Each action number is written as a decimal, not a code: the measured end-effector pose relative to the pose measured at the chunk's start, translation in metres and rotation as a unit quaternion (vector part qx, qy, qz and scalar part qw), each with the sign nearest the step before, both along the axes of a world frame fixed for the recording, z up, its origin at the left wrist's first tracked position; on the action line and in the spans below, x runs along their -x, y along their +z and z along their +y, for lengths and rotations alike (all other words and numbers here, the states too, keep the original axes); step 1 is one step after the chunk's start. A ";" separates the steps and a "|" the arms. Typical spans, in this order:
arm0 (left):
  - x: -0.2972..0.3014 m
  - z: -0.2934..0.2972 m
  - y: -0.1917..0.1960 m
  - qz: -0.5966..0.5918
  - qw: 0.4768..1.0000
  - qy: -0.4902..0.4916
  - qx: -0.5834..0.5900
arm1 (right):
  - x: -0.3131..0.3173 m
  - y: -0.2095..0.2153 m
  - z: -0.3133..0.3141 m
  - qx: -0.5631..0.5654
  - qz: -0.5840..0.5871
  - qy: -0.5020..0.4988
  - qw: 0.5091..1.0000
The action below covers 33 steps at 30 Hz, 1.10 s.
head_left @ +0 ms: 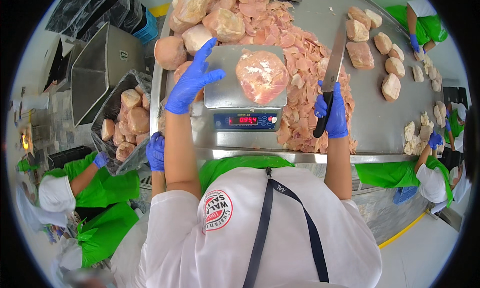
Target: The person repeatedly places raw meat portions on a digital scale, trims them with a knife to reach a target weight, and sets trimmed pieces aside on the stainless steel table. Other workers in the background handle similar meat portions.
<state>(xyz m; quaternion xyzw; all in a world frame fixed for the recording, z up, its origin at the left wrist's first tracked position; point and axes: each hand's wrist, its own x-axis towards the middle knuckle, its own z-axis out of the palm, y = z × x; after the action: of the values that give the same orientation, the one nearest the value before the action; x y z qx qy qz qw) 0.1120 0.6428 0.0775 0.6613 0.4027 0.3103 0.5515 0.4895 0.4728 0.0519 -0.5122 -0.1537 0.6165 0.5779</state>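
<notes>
knife (334, 60): 1 | scales (218, 94): 2 | own hands (190, 85): 2 | meat chunk (262, 76) on scale: 1

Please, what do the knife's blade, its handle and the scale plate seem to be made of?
Blade: probably steel, by its smooth grey metallic sheen. Handle: dark black, likely plastic, though rubber is possible. Scale plate: apparently stainless steel, grey with a soft, satin-like shine.

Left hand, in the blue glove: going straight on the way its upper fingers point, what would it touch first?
Probably the large meat chunk just beyond the left hand, though depth is unclear and it might pass above.
</notes>
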 end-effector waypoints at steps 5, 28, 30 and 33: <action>-0.018 -0.004 0.004 -0.017 0.995 -0.087 -0.051 | 0.046 0.041 -0.005 0.001 -0.280 0.022 0.960; -0.072 0.018 -0.009 0.065 0.952 -0.226 -0.194 | 0.097 0.051 0.012 -0.097 -0.730 0.197 0.648; -0.076 0.002 0.013 0.008 0.978 -0.206 -0.035 | 0.091 0.048 0.023 -0.093 -0.731 0.178 0.652; -0.079 0.004 0.008 0.012 0.981 -0.187 -0.053 | 0.088 0.045 0.027 -0.107 -0.698 0.168 0.688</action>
<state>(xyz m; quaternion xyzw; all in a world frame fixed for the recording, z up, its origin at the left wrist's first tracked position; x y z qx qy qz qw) 0.1906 0.6468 0.0856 0.7568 0.2618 0.2141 0.5593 0.4014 0.5000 0.0968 -0.6952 -0.6611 0.1473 0.2408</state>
